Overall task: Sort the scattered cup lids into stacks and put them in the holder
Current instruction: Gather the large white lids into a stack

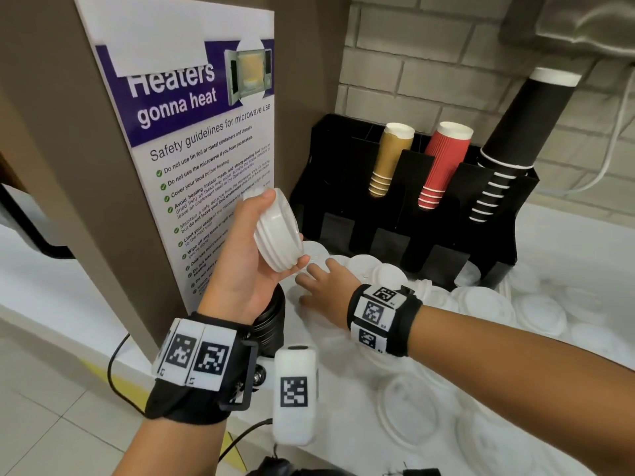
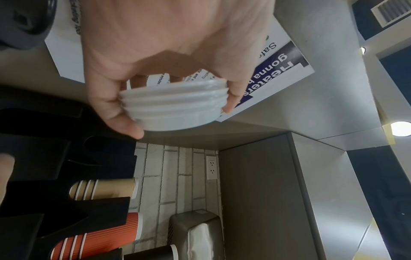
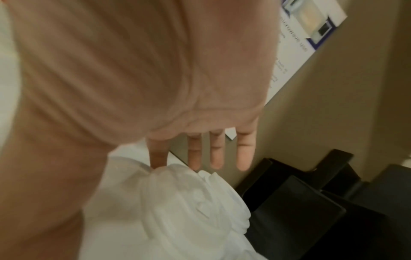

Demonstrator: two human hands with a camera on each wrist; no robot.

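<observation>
Lids lie loose in front of the black holder (image 1: 405,214).
Scattered lids (image 1: 481,304) cover the counter before it; left of the holder, the left hand (image 1: 251,255) grips a stack of lids (image 1: 278,235), while the right hand (image 1: 326,286) reaches over the pile with straight, empty fingers.

The poster (image 1: 192,159) on the cabinet side reads "Heaters gonna heat" and "Safety guidelines for microwave use"; its smaller checklist lines are probably too blurred to read fully.
</observation>
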